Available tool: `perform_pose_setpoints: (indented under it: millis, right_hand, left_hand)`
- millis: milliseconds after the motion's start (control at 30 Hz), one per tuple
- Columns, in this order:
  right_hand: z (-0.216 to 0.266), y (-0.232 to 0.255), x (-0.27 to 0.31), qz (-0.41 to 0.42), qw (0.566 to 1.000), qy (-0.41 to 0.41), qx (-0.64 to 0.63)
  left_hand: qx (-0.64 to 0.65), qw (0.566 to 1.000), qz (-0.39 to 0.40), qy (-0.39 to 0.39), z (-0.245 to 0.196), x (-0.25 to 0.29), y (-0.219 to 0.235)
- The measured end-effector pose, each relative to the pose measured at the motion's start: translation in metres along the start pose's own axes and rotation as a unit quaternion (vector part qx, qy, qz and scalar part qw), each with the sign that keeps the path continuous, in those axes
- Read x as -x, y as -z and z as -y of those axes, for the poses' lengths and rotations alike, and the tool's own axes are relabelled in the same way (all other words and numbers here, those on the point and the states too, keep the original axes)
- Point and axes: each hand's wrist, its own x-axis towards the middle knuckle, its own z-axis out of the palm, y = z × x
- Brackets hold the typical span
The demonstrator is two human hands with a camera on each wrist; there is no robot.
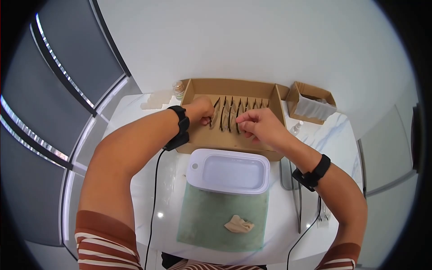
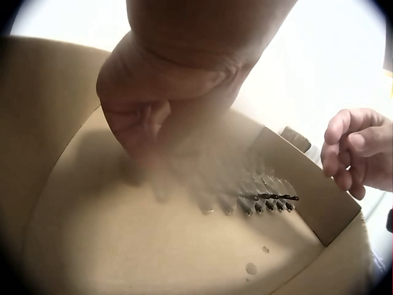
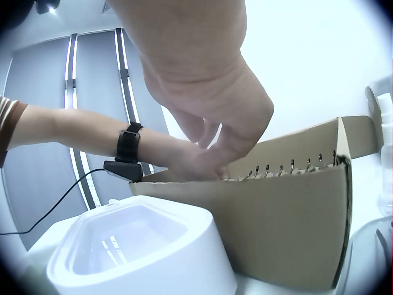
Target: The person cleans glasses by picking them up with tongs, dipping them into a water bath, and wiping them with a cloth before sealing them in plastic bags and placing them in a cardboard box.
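Several dark-framed glasses [image 1: 231,108] with clear lenses stand on edge in a row inside a cardboard box [image 1: 234,145]. My left hand [image 1: 200,109] reaches into the box's left half, its curled fingers pinching the leftmost glasses [image 1: 217,103]; the hand hides part of them. Over the row's middle hovers my right hand [image 1: 262,128], thumb and fingers loosely bent with nothing between them. In the left wrist view the right hand [image 2: 359,147] shows apart from the row. Clear lenses [image 2: 249,203] line up beside the left hand there.
A white basin [image 1: 195,180] stands before the box, partly over a green mat [image 1: 202,220] bearing a beige cloth [image 1: 239,224]. A smaller box [image 1: 308,116] and a spray bottle [image 1: 297,127] are at the right, a jar [image 1: 178,91] at the back left. Cables trail from both wrists.
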Motion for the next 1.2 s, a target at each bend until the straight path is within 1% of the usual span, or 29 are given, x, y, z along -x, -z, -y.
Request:
perform_pose_setpoints:
  millis: [33,67,133,267,367,400,433,467,500,533,567,600,633,667,700,733,767,800,833,867,900,967,1000,1067,1100,1167,1200]
  right_hand:
    - [-0.002,-0.001,0.0,-0.009,1.0,-0.009,0.012]
    - [-0.004,-0.002,0.001,-0.008,1.0,-0.009,0.011]
    - [-0.005,-0.004,0.004,-0.01,1.0,-0.025,0.004]
    - [-0.006,-0.004,0.011,-0.023,1.0,-0.006,-0.008]
    - [-0.002,-0.001,0.02,-0.02,0.999,-0.001,-0.03]
    - [0.0,0.002,0.021,-0.033,0.999,0.014,-0.018]
    - [0.003,0.005,0.024,-0.047,0.998,0.029,-0.004]
    - [0.007,0.009,0.027,-0.054,0.998,0.03,0.0]
    - [0.011,0.015,0.032,-0.05,0.997,0.05,0.015]
    - [0.014,0.022,0.04,-0.048,0.996,0.065,0.031]
    - [0.016,0.029,0.045,-0.067,0.995,0.057,0.041]
    - [0.018,0.034,0.05,-0.07,0.994,0.079,0.022]
    - [0.018,0.04,0.06,-0.075,0.992,0.097,-0.001]
    - [0.025,0.047,0.076,-0.102,0.991,0.082,0.006]
    - [0.035,0.052,0.091,-0.112,0.99,0.079,0.031]
    - [0.04,0.057,0.107,-0.118,0.988,0.078,0.054]
    - [0.041,0.064,0.122,-0.133,0.987,0.075,0.058]
    - [0.041,0.071,0.135,-0.145,0.985,0.052,0.075]
    - [0.042,0.078,0.148,-0.155,0.983,0.032,0.092]
    - [0.045,0.075,0.168,-0.161,0.979,0.017,0.123]
    - [0.042,0.08,0.184,-0.168,0.977,0.02,0.127]
    - [0.032,0.083,0.213,-0.186,0.961,-0.02,0.204]
    - [0.026,0.085,0.226,-0.19,0.959,-0.017,0.208]
    - [0.005,0.088,0.249,-0.187,0.934,-0.067,0.297]
    - [-0.02,0.093,0.254,-0.184,0.901,-0.035,0.391]
    - [-0.049,0.091,0.273,-0.157,0.886,-0.049,0.434]
    - [-0.055,0.086,0.284,-0.153,0.875,-0.077,0.452]
  left_hand:
    - [-0.001,1.0,0.015,0.019,0.001,-0.003,-0.001]
    - [-0.002,1.0,0.016,0.02,0.0,-0.006,0.0]
    - [-0.071,0.995,0.066,0.018,-0.002,-0.011,-0.001]
    - [-0.093,0.993,0.068,-0.016,-0.001,-0.003,0.001]
    - [-0.06,0.995,0.069,-0.034,0.003,0.004,0.004]
    - [-0.156,0.986,0.025,-0.058,0.001,0.013,0.01]
    - [-0.25,0.964,-0.021,-0.081,-0.001,0.022,0.015]
    - [-0.241,0.961,-0.064,-0.12,0.001,0.028,0.022]
    - [-0.231,0.954,-0.105,-0.162,0.005,0.03,0.031]
    - [-0.203,0.956,-0.108,-0.18,0.006,0.035,0.039]
    - [-0.172,0.957,-0.109,-0.205,0.008,0.035,0.051]
    - [-0.262,0.895,-0.171,-0.318,0.024,0.003,0.059]
    - [-0.026,0.96,-0.118,-0.251,0.003,0.068,0.064]
    - [0.013,0.958,-0.115,-0.263,-0.01,0.1,0.07]
    - [0.051,0.955,-0.113,-0.27,-0.019,0.123,0.074]
    - [0.05,0.951,-0.102,-0.288,-0.032,0.147,0.072]
    - [0.091,0.94,-0.098,-0.315,-0.041,0.169,0.073]
    - [0.132,0.927,-0.096,-0.338,-0.049,0.185,0.072]
    - [0.131,0.924,-0.095,-0.348,-0.059,0.197,0.067]
    - [0.13,0.918,-0.073,-0.368,-0.059,0.218,0.061]
    - [0.128,0.914,-0.048,-0.383,-0.068,0.234,0.052]
    - [0.117,0.905,-0.017,-0.408,-0.082,0.26,0.023]
    - [0.114,0.901,-0.001,-0.419,-0.088,0.27,0.006]
    - [0.097,0.89,0.03,-0.444,-0.099,0.286,-0.031]
    - [0.084,0.883,0.046,-0.459,-0.104,0.29,-0.052]
    - [0.104,0.872,0.103,-0.467,-0.11,0.296,-0.097]
    - [0.097,0.869,0.121,-0.469,-0.112,0.297,-0.118]
